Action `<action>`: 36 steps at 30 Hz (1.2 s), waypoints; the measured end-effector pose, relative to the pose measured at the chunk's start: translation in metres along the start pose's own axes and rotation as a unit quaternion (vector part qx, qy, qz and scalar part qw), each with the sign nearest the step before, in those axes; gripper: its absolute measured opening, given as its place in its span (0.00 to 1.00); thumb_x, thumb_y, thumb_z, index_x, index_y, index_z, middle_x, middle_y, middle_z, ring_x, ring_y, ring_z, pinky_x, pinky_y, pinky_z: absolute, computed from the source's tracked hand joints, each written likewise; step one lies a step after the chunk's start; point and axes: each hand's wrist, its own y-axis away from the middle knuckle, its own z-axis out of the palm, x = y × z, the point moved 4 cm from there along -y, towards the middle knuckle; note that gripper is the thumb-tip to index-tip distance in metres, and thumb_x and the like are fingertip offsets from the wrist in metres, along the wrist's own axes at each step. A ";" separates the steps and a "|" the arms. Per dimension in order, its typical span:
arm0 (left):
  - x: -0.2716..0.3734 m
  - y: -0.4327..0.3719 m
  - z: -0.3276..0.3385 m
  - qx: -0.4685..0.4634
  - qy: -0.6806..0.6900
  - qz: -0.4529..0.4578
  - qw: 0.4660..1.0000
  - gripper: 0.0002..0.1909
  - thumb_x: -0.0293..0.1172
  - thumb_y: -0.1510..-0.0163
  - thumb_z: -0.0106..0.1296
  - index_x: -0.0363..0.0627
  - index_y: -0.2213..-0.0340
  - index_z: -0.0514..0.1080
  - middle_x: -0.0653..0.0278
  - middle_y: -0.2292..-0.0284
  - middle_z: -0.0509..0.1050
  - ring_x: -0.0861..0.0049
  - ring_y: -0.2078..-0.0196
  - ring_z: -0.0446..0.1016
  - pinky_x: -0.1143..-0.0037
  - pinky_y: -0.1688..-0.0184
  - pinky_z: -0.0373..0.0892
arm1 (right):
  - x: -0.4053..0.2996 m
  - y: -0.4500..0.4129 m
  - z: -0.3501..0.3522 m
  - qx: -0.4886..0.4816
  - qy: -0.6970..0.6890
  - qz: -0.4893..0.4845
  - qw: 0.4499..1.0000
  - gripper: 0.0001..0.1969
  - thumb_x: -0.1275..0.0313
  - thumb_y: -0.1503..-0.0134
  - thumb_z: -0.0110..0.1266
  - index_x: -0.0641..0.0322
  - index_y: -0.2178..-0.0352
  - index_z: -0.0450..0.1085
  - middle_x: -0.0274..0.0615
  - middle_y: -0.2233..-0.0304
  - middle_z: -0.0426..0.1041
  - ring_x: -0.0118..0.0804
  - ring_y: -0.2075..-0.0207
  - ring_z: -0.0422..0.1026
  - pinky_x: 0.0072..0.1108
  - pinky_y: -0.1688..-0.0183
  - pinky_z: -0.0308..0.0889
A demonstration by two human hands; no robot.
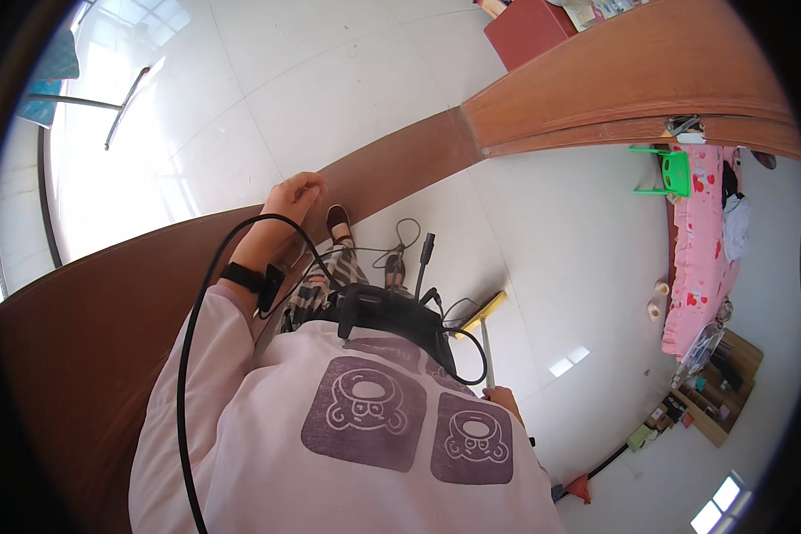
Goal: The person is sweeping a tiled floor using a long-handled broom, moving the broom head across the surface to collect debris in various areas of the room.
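Observation:
My left hand (302, 192) is raised in front of the brown doorway frame, its fingers loosely curled and no object visible in it; a black band circles the wrist. Low on the right, my right hand (505, 400) grips the pale handle of a broom (487, 354). The broom's yellow head (484, 315) with dark bristles rests on the light tiled floor, beside my right side. Part of the right hand is hidden by my shirt and arm. Black cables (185, 374) hang from the gear at my waist.
A brown threshold (400, 160) crosses the floor by my feet, and a wooden door (627, 80) stands ahead. To the right are a bed with a pink cover (697, 267), a green chair (675, 173) and a wooden shelf unit (724, 387). A metal stand (121, 107) is at the upper left.

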 end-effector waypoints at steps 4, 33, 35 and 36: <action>0.009 -0.022 -0.034 0.009 -0.002 -0.009 1.000 0.09 0.23 0.48 0.41 0.36 0.65 0.68 0.64 0.71 0.72 0.80 0.69 0.70 0.82 0.65 0.66 | -0.060 -0.013 0.051 -0.064 0.055 -0.102 0.991 0.04 0.77 0.54 0.46 0.67 0.80 0.59 0.38 0.89 0.60 0.30 0.90 0.60 0.21 0.89 0.56; -0.070 -0.026 -0.119 0.165 0.114 -0.044 0.979 0.09 0.25 0.48 0.44 0.37 0.65 0.68 0.63 0.72 0.73 0.82 0.73 0.70 0.81 0.68 0.67 | -0.268 0.065 0.119 -0.130 0.143 -0.173 0.966 0.06 0.76 0.52 0.43 0.60 0.70 0.63 0.30 0.88 0.59 0.20 0.90 0.57 0.13 0.90 0.51; -0.070 -0.027 -0.122 0.164 0.100 -0.047 0.980 0.09 0.24 0.48 0.43 0.36 0.65 0.68 0.62 0.72 0.73 0.81 0.73 0.70 0.81 0.68 0.67 | -0.275 0.044 0.140 -0.166 0.161 -0.176 0.957 0.04 0.76 0.52 0.43 0.59 0.72 0.62 0.31 0.87 0.60 0.20 0.90 0.57 0.13 0.90 0.51; -0.068 -0.028 -0.124 0.162 0.093 -0.048 0.981 0.09 0.24 0.48 0.43 0.36 0.65 0.68 0.62 0.72 0.73 0.81 0.73 0.70 0.81 0.68 0.67 | -0.287 0.030 0.156 -0.181 0.156 -0.186 0.953 0.03 0.76 0.52 0.44 0.60 0.72 0.62 0.32 0.87 0.60 0.21 0.90 0.58 0.14 0.90 0.52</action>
